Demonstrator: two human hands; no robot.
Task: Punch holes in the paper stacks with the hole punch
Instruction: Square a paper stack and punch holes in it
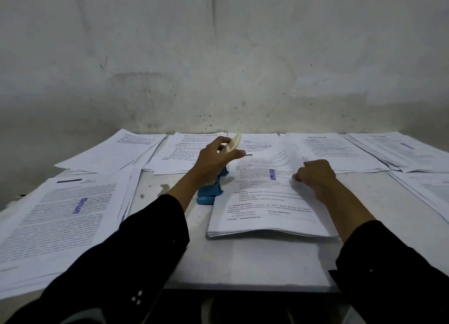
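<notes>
Both forearms reach forward from black sleeves, the left angled inward toward the middle, the right running nearly straight ahead. The left hand (213,159) is raised, back of the hand toward the camera, its fingers curled round the cream lever of the hole punch (211,190) with the thumb stretched out to the right. The right hand (315,175) lies low with knuckles up and fingers curled under, pressing on the paper stack (264,212)

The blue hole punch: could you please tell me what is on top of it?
The left hand grips the cream lever above the blue hole punch. The wrist covers its middle; whether the paper stack sits inside is hidden.
</notes>
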